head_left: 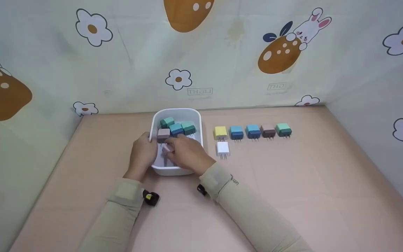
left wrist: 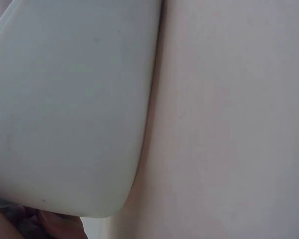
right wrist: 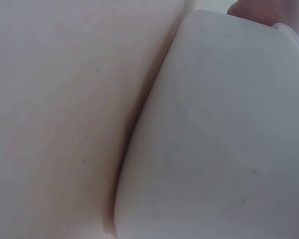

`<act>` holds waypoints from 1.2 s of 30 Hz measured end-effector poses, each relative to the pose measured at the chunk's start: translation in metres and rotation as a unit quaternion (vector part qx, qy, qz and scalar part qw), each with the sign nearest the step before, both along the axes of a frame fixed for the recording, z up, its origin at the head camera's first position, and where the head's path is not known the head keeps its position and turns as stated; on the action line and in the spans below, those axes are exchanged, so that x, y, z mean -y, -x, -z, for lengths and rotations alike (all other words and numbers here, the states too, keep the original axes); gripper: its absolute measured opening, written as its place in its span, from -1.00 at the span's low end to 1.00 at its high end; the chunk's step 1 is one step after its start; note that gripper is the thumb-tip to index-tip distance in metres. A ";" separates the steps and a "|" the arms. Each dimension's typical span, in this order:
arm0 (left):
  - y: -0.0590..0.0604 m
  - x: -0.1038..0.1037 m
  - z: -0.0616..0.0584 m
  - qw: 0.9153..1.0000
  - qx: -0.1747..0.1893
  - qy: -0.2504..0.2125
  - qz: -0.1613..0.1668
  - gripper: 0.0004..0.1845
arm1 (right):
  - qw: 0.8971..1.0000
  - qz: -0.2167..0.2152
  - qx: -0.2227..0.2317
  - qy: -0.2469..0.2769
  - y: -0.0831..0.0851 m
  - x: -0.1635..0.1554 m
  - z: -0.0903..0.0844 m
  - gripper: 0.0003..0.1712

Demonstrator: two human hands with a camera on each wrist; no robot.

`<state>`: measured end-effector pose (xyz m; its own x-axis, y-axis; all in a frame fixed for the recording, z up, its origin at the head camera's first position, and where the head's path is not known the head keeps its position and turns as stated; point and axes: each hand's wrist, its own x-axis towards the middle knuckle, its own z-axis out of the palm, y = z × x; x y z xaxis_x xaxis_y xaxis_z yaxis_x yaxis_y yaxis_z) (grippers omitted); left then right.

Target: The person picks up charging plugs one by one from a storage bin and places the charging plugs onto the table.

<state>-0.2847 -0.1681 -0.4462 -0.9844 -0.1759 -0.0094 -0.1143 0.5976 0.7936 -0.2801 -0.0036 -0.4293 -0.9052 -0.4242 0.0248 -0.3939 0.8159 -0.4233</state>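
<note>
A white plastic bin [head_left: 175, 171] stands on the table, with its outer wall filling much of both wrist views. My left hand [head_left: 143, 152] grips its left rim, the thumb on the edge. Inside the bin, my right hand [head_left: 187, 154] pinches a pale pink plug charger [head_left: 167, 148], largely covered by the fingers. Farther back in the bin lie a mauve charger [head_left: 163, 135], a blue charger [head_left: 176, 129] and two green chargers, one at the back left [head_left: 167, 122] and one at the right [head_left: 188, 127].
Right of the bin, a row of chargers runs from yellow [head_left: 220, 133] through two blue ones [head_left: 236, 132] and a brown one [head_left: 268, 131] to a green one [head_left: 284, 130]. A white charger [head_left: 223, 148] lies in front of the yellow one. A patterned cloth wall [head_left: 135, 80] rises behind the table.
</note>
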 end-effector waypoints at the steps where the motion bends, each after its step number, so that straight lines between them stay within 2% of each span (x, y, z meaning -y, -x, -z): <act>1: 0.000 0.000 0.000 1.000 0.000 0.000 0.000 -0.51 | 1.000 0.001 -0.004 0.000 0.000 0.000 0.000 -0.50; 8: 0.000 0.000 0.000 1.000 0.004 0.003 0.002 -0.50 | 0.999 -0.018 -0.050 0.002 -0.001 -0.003 -0.001 -0.56; 11: 0.000 0.000 0.001 1.000 0.004 0.003 0.000 -0.50 | 0.998 -0.019 -0.065 0.009 0.000 -0.006 -0.007 -0.59; 15: -0.001 0.001 0.001 1.000 0.012 -0.003 -0.002 -0.50 | 0.998 -0.004 -0.061 0.031 0.000 -0.013 -0.025 -0.56; 20: -0.001 0.000 -0.001 1.000 0.015 -0.003 -0.002 -0.50 | 0.997 0.030 -0.032 0.070 -0.001 -0.027 -0.053 -0.52; 23: -0.001 -0.001 -0.002 1.000 0.016 -0.005 -0.001 -0.50 | 0.996 0.045 -0.020 0.080 -0.001 -0.037 -0.064 -0.52; 30: -0.003 -0.001 -0.002 0.999 0.029 -0.014 -0.001 -0.50 | 0.996 0.068 -0.011 0.063 0.002 -0.059 -0.064 -0.50; 36: -0.001 -0.002 -0.002 1.000 0.026 -0.014 -0.001 -0.50 | 0.996 0.074 -0.036 0.039 0.003 -0.082 -0.061 -0.51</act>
<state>-0.2833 -0.1657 -0.4440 -0.9823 -0.1759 -0.0648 -0.1560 0.5755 0.8028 -0.2828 0.0780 -0.3683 -0.9523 -0.2805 0.1203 -0.3038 0.8328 -0.4628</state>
